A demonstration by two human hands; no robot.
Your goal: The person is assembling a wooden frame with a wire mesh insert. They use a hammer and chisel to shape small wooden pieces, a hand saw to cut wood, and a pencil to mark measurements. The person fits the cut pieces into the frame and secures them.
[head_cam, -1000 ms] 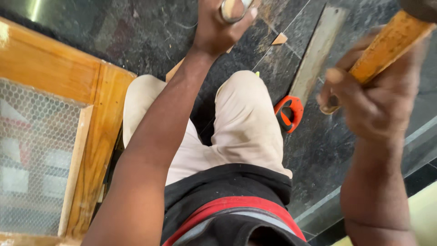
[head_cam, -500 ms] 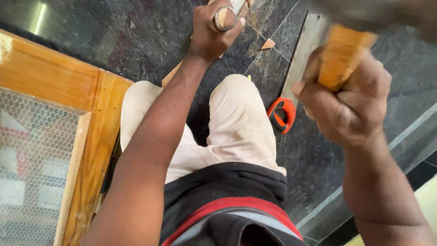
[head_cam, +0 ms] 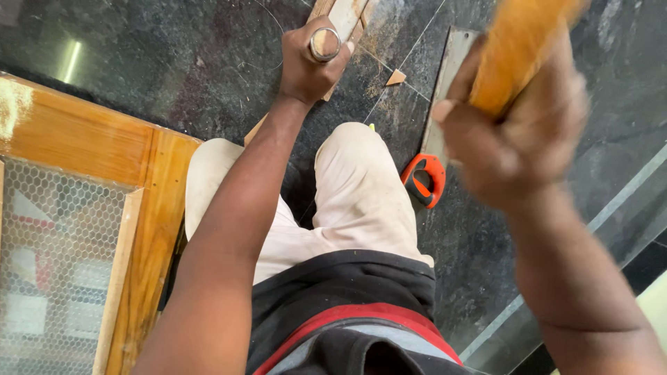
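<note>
My left hand (head_cam: 309, 66) is closed around a round-ended tool handle (head_cam: 324, 44), a chisel by its look, held upright on a strip of wood (head_cam: 344, 17) lying on the dark stone floor. My right hand (head_cam: 517, 139) is raised close to the camera and grips a yellow-orange wooden handle (head_cam: 517, 52), blurred with motion; its head is out of view. I am crouched, with my knees in light trousers (head_cam: 354, 187) between my arms.
A handsaw with an orange handle (head_cam: 425, 180) and grey blade (head_cam: 448, 90) lies on the floor right of my knee. A varnished wooden frame with wire mesh (head_cam: 83, 229) lies at the left. A small wood chip (head_cam: 396, 76) sits near the strip.
My right hand with the wooden handle has swung from the upper right toward the middle and closer to the camera. The left hand has kept its hold on the tool on the strip.
</note>
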